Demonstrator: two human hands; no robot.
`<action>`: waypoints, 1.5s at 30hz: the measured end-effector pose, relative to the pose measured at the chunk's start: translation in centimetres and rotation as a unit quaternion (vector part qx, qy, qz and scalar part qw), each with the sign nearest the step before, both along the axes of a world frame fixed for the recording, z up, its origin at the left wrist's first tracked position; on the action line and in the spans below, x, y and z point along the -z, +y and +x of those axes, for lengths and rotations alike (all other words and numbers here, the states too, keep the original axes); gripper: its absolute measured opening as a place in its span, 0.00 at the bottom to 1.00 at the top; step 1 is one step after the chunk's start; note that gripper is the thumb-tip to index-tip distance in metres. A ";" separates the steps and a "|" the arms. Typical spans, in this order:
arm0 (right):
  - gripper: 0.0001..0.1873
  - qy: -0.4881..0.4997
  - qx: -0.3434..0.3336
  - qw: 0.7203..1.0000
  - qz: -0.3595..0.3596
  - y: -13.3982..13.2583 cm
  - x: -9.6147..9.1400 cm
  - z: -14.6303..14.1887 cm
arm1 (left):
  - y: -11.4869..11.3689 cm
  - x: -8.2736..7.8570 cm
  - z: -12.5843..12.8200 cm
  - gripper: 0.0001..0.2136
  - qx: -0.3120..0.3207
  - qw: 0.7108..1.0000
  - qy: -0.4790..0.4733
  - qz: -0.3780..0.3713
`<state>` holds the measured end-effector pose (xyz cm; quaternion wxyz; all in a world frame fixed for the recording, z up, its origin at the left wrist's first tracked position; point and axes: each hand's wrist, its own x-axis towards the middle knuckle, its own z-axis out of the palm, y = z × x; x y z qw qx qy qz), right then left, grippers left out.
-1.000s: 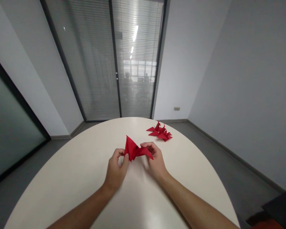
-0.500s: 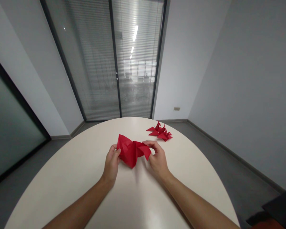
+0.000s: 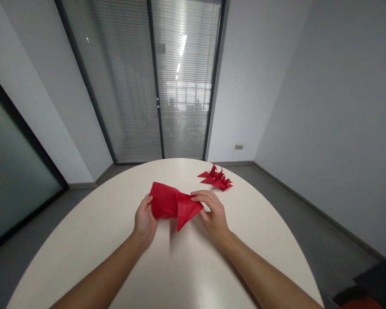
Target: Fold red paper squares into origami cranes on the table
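A creased sheet of red paper [image 3: 164, 201] is held up a little above the table, between my two hands. My left hand [image 3: 145, 218] is closed on its left edge, thumb in front and the other fingers mostly hidden behind the paper. On the other side, my right hand [image 3: 212, 211] pinches the right corner between thumb and fingers. A fold stands near the middle of the sheet, and a pointed flap hangs down from it. Beyond my right hand, several folded red paper cranes [image 3: 216, 178] sit close together on the table.
The round white table [image 3: 93, 240] spreads out under my arms. Past its far edge stands a glass partition with blinds [image 3: 131, 86]. Grey-white walls [image 3: 334, 107] rise on the right. A dark object [image 3: 378, 279] lies at the lower right, beside the table.
The paper has opened wider and flatter on its left side. My left hand has moved a little to the left with its edge, while my right hand stays nearly in place.
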<state>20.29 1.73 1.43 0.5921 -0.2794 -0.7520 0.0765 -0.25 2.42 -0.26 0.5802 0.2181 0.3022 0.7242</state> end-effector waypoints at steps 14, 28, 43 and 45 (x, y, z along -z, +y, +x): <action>0.32 -0.062 0.026 0.996 -0.061 0.0 0.9 -0.4 | -1.1 -0.1 1.4 0.16 0.033 0.994 0.100 0.002; 0.19 -0.054 0.008 0.998 -0.032 -0.1 0.4 0.0 | -1.6 -0.5 1.7 0.07 0.177 0.981 0.048 -0.065; 0.12 -0.101 -0.078 0.992 0.004 -0.8 -1.0 -0.1 | -0.8 0.2 1.3 0.06 0.174 0.981 0.037 -0.079; 0.13 -0.118 -0.067 0.991 0.006 -0.7 -0.8 0.0 | -1.1 -0.1 1.1 0.08 0.195 0.974 0.026 -0.116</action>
